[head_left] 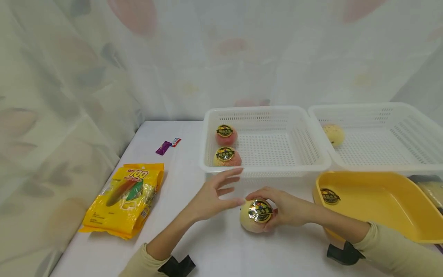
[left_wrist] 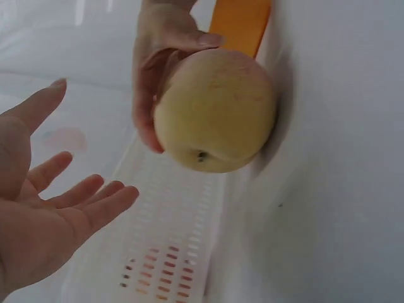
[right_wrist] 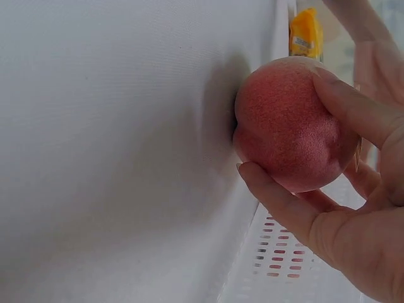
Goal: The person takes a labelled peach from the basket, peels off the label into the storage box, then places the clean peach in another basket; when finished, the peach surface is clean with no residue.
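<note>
White cloth-covered tabletop (head_left: 194,246) underneath everything. Nearest, right hand (head_left: 287,209) curled around a round peach with a gold-and-black sticker (head_left: 257,216), fingers (right_wrist: 284,205) and thumb wrapped round it, fruit resting on the cloth at about 6 o'clock of the scene; yellowish on one side, red on the other. Left hand (head_left: 212,196) just beside the fruit at its 9 o'clock, palm turned toward it, fingers (left_wrist: 95,202) spread and straight, holding nothing, fingertips near the sticker; contact not clear.

At 3 o'clock of the held peach, yellow plastic tray (head_left: 387,200) with one loose gold-and-black sticker (head_left: 330,196) lying inside. At 9 o'clock, well apart, yellow plastic snack bag (head_left: 124,198) flat on the cloth.

Farther, at 12 o'clock, white perforated plastic basket (head_left: 266,115) holding two stickered peaches (head_left: 226,146) against its left wall, one behind the other. At 2 o'clock, second white perforated basket (head_left: 380,111) with a single pale peach (head_left: 333,134). At 10 o'clock, small purple wrapper (head_left: 167,146) on the cloth. Behind all, translucent floral curtain (head_left: 104,69).
</note>
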`<state>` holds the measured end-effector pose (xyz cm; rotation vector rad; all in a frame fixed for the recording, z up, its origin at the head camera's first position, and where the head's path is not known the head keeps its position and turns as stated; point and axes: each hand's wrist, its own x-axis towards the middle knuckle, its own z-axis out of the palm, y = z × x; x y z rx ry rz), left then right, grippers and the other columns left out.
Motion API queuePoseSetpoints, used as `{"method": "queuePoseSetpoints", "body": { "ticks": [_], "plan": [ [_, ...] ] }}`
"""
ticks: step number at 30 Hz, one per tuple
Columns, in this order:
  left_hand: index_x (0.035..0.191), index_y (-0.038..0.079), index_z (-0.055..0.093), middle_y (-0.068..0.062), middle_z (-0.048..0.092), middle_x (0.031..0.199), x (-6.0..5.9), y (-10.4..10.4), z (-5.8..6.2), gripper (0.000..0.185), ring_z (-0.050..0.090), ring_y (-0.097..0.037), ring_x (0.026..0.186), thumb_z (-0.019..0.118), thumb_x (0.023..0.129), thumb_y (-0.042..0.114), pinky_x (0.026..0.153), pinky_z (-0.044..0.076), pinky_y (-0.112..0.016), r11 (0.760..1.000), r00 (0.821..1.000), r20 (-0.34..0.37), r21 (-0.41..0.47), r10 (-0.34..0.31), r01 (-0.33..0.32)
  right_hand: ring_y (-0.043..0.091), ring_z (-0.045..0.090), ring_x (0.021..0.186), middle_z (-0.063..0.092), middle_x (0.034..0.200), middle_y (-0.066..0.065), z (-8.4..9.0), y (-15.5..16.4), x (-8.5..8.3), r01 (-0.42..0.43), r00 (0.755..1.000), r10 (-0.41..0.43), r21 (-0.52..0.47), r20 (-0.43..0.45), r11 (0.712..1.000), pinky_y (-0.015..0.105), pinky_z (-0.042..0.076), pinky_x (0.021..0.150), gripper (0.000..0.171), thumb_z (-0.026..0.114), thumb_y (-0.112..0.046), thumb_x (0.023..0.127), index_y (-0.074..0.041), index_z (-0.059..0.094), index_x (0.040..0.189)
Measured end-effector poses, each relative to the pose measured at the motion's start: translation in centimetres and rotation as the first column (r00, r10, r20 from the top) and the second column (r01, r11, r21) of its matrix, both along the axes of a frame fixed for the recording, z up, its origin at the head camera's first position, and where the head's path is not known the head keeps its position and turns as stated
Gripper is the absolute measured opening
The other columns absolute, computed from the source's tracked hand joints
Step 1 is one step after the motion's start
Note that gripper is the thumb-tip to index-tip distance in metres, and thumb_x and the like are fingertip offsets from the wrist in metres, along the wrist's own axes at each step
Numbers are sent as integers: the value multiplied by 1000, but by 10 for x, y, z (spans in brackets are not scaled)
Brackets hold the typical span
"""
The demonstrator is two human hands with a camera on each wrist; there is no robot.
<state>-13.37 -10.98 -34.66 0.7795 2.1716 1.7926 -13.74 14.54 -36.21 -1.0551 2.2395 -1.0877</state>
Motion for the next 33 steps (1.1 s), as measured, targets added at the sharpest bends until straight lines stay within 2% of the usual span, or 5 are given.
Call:
{"method": "queuePoseSetpoints", "body": {
  "ticks": [6, 16, 22, 28, 33],
  "plan": [
    [144, 16, 41, 3, 43, 143, 3, 14, -29, 82, 42, -25, 129, 83, 74, 23, 96, 45, -32, 974, 988, 147, -215, -43, 74, 18, 47, 110, 49, 130, 3, -4, 1, 0, -17, 999, 16, -28, -30, 999, 27, 50, 80, 71, 83, -12, 73, -14, 48, 136],
    [138, 14, 49, 1, 54, 128, 6, 24, -49, 75, 54, -22, 114, 84, 72, 10, 84, 52, -27, 986, 966, 239, -107, -96, 124, 21, 47, 114, 49, 133, 0, -5, 5, 2, 10, 1000, -11, -40, -13, 999, 29, 50, 83, 74, 83, -15, 74, -17, 46, 138],
    [135, 9, 52, 0, 56, 122, 6, 26, -46, 70, 55, -21, 109, 83, 72, 6, 82, 53, -28, 988, 964, 255, -113, -74, 106, 29, 48, 118, 52, 131, 1, 3, 19, 0, 187, 981, -187, -6, 44, 982, 35, 54, 83, 62, 78, -34, 79, -18, 51, 133],
    [134, 6, 52, -1, 57, 120, 6, 27, -44, 69, 55, -25, 111, 83, 72, 4, 82, 53, -25, 986, 962, 266, -138, -54, 93, 29, 62, 98, 63, 110, 13, 9, 32, -4, 409, 892, -387, -50, 235, 911, 36, 56, 77, 45, 69, -29, 89, 0, 58, 120],
    [134, 7, 52, -1, 57, 119, 6, 27, -44, 69, 55, -22, 110, 83, 72, 6, 81, 53, -24, 984, 962, 266, -148, -55, 97, 25, 68, 81, 66, 92, 14, 8, 35, -3, 440, 700, -349, 9, 623, 898, 33, 58, 67, 41, 64, -29, 92, 6, 61, 113]
  ]
}}
